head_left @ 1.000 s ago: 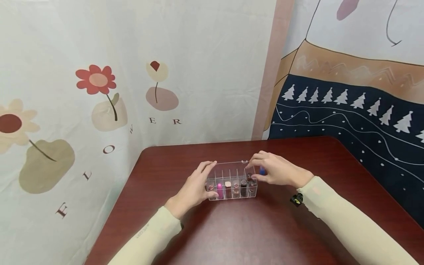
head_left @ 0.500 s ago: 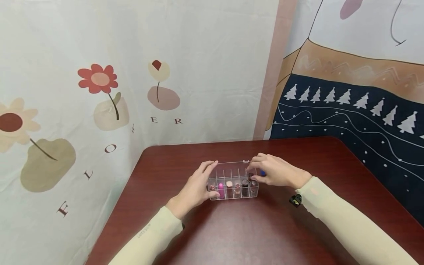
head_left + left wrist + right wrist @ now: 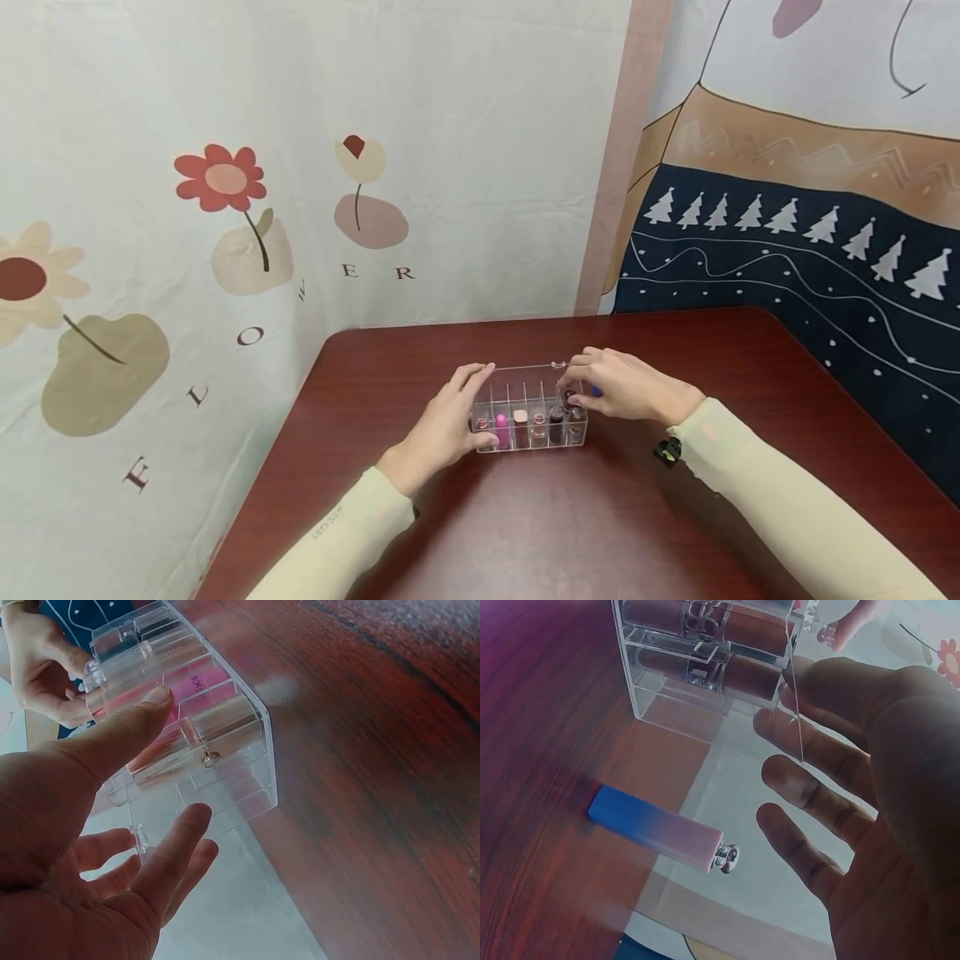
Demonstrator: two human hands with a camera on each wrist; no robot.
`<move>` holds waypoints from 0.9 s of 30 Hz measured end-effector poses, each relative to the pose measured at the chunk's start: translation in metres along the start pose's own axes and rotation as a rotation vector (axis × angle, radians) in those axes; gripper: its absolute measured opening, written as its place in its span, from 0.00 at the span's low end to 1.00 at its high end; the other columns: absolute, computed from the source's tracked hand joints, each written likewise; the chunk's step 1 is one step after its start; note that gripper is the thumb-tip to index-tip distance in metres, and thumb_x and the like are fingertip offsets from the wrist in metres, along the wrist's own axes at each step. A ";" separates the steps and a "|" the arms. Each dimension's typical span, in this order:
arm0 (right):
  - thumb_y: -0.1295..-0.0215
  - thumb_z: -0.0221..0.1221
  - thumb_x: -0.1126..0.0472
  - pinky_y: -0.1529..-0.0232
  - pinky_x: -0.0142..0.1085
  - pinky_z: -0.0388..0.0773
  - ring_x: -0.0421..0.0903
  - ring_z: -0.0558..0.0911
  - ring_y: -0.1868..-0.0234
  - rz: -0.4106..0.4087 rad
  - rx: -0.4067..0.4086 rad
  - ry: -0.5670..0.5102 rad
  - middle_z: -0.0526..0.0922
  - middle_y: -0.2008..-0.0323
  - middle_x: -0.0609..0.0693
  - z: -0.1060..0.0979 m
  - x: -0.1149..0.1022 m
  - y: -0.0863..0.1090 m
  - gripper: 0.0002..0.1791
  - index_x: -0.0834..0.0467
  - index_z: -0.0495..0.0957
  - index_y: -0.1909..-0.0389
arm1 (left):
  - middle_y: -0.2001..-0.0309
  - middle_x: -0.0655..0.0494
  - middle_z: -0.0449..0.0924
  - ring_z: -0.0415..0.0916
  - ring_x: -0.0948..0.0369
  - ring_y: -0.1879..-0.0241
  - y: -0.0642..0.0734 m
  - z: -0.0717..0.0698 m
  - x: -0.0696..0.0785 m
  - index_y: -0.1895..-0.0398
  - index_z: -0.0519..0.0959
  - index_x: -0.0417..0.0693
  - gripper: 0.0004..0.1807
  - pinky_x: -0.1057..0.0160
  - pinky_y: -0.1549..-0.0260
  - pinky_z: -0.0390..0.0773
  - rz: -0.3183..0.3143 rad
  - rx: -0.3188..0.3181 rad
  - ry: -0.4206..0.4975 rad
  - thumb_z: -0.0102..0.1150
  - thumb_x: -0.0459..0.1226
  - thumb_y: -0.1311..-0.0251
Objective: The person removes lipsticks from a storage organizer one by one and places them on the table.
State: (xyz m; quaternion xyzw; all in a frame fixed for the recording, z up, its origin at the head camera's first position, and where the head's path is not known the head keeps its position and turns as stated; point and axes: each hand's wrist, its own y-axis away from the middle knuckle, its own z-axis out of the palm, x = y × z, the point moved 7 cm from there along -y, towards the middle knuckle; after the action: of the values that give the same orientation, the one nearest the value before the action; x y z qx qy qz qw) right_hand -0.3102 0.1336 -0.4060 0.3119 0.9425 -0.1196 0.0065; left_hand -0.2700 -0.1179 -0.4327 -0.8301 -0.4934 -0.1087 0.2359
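Observation:
A clear acrylic lipstick organizer [image 3: 531, 449] stands on the table, with several lip tubes upright in its front compartments. Among them are a bright pink tube [image 3: 502, 432] and one with a pale cap [image 3: 521, 416]. My left hand [image 3: 435, 429] holds the organizer's left end, thumb at the front and fingers along the side and back. At the back right corner, my right hand [image 3: 630, 385] pinches the end of a brownish lip gloss tube [image 3: 750, 675] between thumb and index finger. Its other fingers are spread beside the organizer. The tube lies within a compartment.
A blue-to-pink lipstick [image 3: 656, 829] with a silver knob stands on the table just right of the organizer, mostly behind my right hand in the head view. The reddish-brown table [image 3: 525, 533] meets a flower-printed cloth [image 3: 465, 167] and a dark tree-printed cloth [image 3: 787, 267] behind.

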 end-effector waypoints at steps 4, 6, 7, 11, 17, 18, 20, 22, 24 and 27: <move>0.25 0.78 0.59 0.51 0.41 0.89 0.41 0.83 0.53 0.019 -0.012 -0.012 0.94 0.47 0.46 0.002 0.001 -0.001 0.13 0.49 0.95 0.43 | 0.17 0.40 0.73 0.87 0.45 0.45 0.000 -0.001 0.000 0.10 0.68 0.40 0.64 0.40 0.32 0.89 0.001 0.005 -0.001 0.97 0.39 0.49; 0.25 0.78 0.59 0.50 0.41 0.89 0.41 0.83 0.53 0.031 -0.016 -0.025 0.94 0.47 0.46 0.002 0.001 -0.002 0.13 0.48 0.95 0.43 | 0.18 0.40 0.73 0.87 0.45 0.44 0.001 -0.001 0.000 0.10 0.68 0.40 0.64 0.40 0.32 0.89 0.000 0.005 -0.004 0.97 0.39 0.49; 0.25 0.78 0.59 0.51 0.42 0.89 0.41 0.83 0.53 0.036 -0.014 -0.030 0.94 0.47 0.45 0.003 0.001 -0.002 0.13 0.48 0.95 0.43 | 0.18 0.40 0.73 0.87 0.44 0.44 0.001 -0.001 0.000 0.10 0.68 0.40 0.64 0.40 0.32 0.89 0.000 0.006 -0.006 0.97 0.39 0.49; 0.25 0.78 0.58 0.49 0.44 0.91 0.43 0.86 0.51 0.058 -0.011 -0.048 0.94 0.47 0.45 0.006 0.002 -0.003 0.12 0.48 0.95 0.44 | 0.18 0.40 0.73 0.87 0.44 0.43 0.002 0.000 -0.001 0.10 0.68 0.40 0.64 0.40 0.33 0.89 -0.003 0.006 -0.006 0.97 0.39 0.49; 0.24 0.78 0.57 0.46 0.47 0.92 0.45 0.88 0.48 0.091 -0.015 -0.061 0.95 0.46 0.45 0.011 0.003 -0.001 0.11 0.48 0.95 0.45 | 0.17 0.40 0.73 0.87 0.41 0.36 0.002 0.000 -0.001 0.10 0.68 0.41 0.64 0.40 0.31 0.89 -0.006 0.007 0.000 0.97 0.39 0.49; 0.24 0.78 0.57 0.46 0.47 0.92 0.45 0.89 0.48 0.095 -0.013 -0.065 0.94 0.47 0.45 0.010 0.003 -0.001 0.11 0.48 0.95 0.45 | 0.17 0.40 0.73 0.87 0.41 0.35 0.002 0.000 -0.001 0.10 0.68 0.41 0.64 0.40 0.31 0.89 -0.006 0.007 0.001 0.97 0.39 0.49; 0.24 0.78 0.57 0.47 0.47 0.92 0.44 0.89 0.49 0.099 -0.012 -0.075 0.94 0.47 0.44 0.010 0.003 0.000 0.10 0.48 0.95 0.45 | 0.17 0.40 0.73 0.87 0.41 0.36 0.002 0.000 -0.001 0.10 0.68 0.41 0.64 0.40 0.31 0.88 -0.005 0.007 0.001 0.97 0.39 0.49; 0.23 0.78 0.57 0.47 0.47 0.93 0.44 0.89 0.49 0.104 -0.010 -0.089 0.95 0.48 0.44 0.010 0.003 0.000 0.10 0.48 0.95 0.45 | 0.17 0.40 0.73 0.87 0.42 0.39 0.002 0.000 0.000 0.10 0.68 0.41 0.64 0.40 0.31 0.89 -0.006 0.007 0.000 0.97 0.39 0.49; 0.23 0.77 0.58 0.47 0.46 0.93 0.43 0.89 0.50 0.100 -0.007 -0.097 0.95 0.48 0.43 0.011 0.003 0.000 0.10 0.48 0.95 0.45 | 0.17 0.41 0.73 0.87 0.44 0.43 0.001 0.000 0.000 0.10 0.68 0.41 0.64 0.41 0.32 0.89 -0.006 0.008 -0.004 0.97 0.39 0.49; 0.23 0.77 0.58 0.46 0.45 0.93 0.42 0.90 0.49 0.084 0.001 -0.104 0.95 0.49 0.44 0.011 0.003 0.000 0.10 0.49 0.95 0.45 | 0.17 0.41 0.73 0.87 0.46 0.47 0.001 0.000 0.000 0.10 0.68 0.41 0.64 0.41 0.32 0.89 -0.003 0.010 -0.011 0.97 0.39 0.49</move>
State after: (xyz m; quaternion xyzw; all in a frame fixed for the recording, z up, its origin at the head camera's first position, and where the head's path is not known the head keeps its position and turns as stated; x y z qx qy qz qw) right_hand -0.3130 0.1330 -0.4165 0.3447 0.9269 -0.1358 0.0605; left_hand -0.2691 -0.1183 -0.4325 -0.8288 -0.4964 -0.1018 0.2373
